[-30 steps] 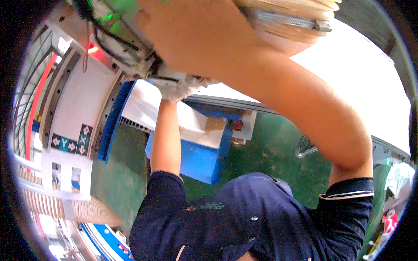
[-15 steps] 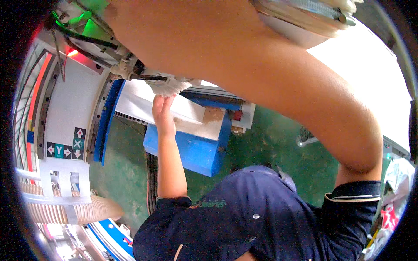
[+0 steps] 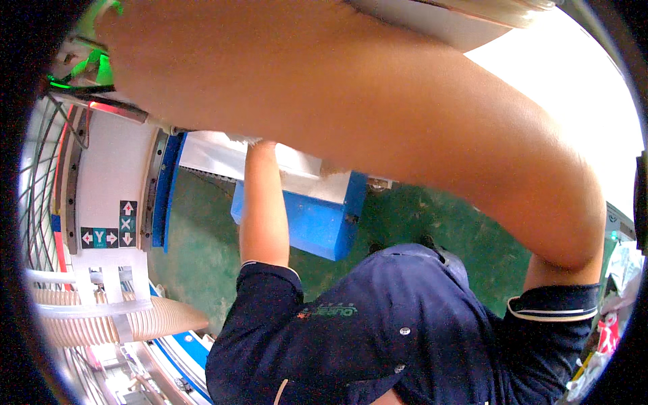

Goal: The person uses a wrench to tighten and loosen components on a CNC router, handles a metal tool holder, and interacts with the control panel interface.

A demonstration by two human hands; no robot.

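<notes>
My right forearm point(image 3: 324, 88) crosses the upper view from right to upper left and is close to the camera. Its hand lies beyond what the picture shows, by the green-lit machine parts point(image 3: 101, 67). My left forearm point(image 3: 264, 216) reaches up from the lower middle, and only the wrist end of my left hand point(image 3: 262, 150) shows. The fingers are hidden behind the right forearm. A sliver of white brush bristles point(image 3: 237, 137) shows beside that wrist, below the right forearm. Under the left arm is a white machine beam point(image 3: 209, 152) with a blue end housing point(image 3: 314, 226).
At left stands a white panel point(image 3: 111, 182) with arrow stickers and rails, beside wire mesh point(image 3: 40, 155). A ribbed beige hose point(image 3: 165, 318) runs below it. The green floor point(image 3: 202, 250) lies beneath. A bright white surface point(image 3: 567, 88) fills the right, with plastic bags point(image 3: 624, 270) below.
My right forearm has come lower and further left in the view, now covering most of the brush bristles and my left fingers, which were touching the bristles before. The whole view has shifted slightly.
</notes>
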